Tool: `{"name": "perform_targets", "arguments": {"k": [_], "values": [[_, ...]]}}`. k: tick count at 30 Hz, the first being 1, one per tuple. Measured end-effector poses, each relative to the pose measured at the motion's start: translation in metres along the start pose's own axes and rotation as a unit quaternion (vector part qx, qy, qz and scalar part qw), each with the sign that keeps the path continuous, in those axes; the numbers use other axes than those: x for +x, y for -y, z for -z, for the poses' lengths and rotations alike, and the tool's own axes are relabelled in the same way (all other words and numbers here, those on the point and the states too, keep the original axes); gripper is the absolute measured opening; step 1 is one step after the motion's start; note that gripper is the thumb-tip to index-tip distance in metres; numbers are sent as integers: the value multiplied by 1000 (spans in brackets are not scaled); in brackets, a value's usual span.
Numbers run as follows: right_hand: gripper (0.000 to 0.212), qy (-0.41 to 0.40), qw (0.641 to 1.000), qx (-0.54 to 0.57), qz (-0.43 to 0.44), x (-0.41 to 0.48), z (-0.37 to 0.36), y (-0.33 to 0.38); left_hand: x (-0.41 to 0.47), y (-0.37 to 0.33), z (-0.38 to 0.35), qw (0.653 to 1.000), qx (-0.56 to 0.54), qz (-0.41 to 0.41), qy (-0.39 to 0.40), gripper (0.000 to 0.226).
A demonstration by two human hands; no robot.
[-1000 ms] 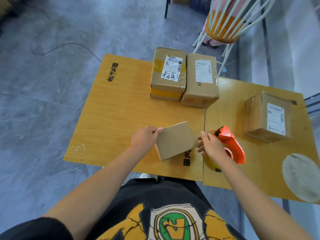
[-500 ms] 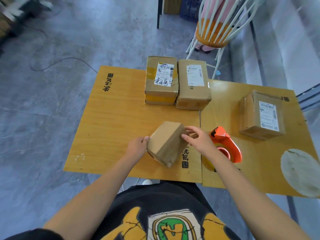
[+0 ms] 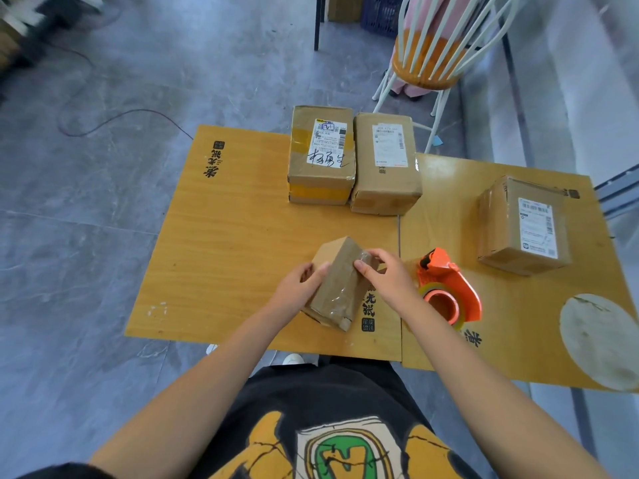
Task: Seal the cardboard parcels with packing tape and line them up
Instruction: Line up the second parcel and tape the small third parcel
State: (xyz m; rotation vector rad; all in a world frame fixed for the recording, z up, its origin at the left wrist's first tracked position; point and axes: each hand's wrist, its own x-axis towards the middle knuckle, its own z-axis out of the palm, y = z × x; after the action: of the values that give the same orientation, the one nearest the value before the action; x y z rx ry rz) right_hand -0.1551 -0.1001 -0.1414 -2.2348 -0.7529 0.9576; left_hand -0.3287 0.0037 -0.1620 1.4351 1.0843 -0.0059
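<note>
Cardboard small parcel (image 3: pixel 339 292), tilted, with clear tape on its upper face, near the front edge of the bench (image 3: pixel 224 254). Left hand (image 3: pixel 295 288) grips its left side; right hand (image 3: pixel 389 278) curls over its right side. Orange tape dispenser (image 3: pixel 449 292) lies just right of it. Handwritten-label parcel (image 3: pixel 321 153) and printed-label parcel (image 3: pixel 387 164) sit side by side at the far edge. Third parcel (image 3: pixel 525 226) sits near the right edge.

At one o'clock the top edge cuts off the chair (image 3: pixel 427 69). At eleven o'clock dark clutter (image 3: pixel 41 15) is blurred beyond telling. At centre the right hand (image 3: pixel 387 278) covers the right side of the small parcel (image 3: pixel 340 292). The label (image 3: pixel 328 143) at twelve o'clock has print too small to read.
</note>
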Motion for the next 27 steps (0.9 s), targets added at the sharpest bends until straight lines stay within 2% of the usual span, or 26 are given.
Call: {"name": "perform_targets", "arguments": {"k": [2,4,6,9,10,13,17,21,24,25,27], "values": [[47,4,1000,7,-1,-2,1,2,-2,0,-1,999,19,7,37,124],[51,17,1000,20,-5,-3,1,3,-2,4,-1,997,50,8,57,132],[57,35,998,40,-18,-4,-1,3,-2,6,-1,996,49,9,70,119],[70,72,993,77,-46,-5,-6,3,-5,8,0,998,15,-3,55,67],[74,87,991,90,-55,-6,-8,3,-7,8,2,999,5,-7,50,59],[72,107,987,103,-65,-9,-10,5,-9,7,4,999,5,-14,50,52],[72,93,991,78,-59,-5,-9,5,-10,6,0,999,24,-19,44,42],[74,85,994,46,-49,-9,-8,11,-11,7,-6,998,43,-35,27,50],[57,82,997,-9,-12,-11,-1,-1,-14,6,-10,998,47,-38,15,54],[46,57,998,-38,0,-12,4,-10,-15,6,-11,998,51,-38,16,56],[28,-45,990,-135,19,-14,19,-35,-18,4,-13,997,59,-44,9,59]]}}
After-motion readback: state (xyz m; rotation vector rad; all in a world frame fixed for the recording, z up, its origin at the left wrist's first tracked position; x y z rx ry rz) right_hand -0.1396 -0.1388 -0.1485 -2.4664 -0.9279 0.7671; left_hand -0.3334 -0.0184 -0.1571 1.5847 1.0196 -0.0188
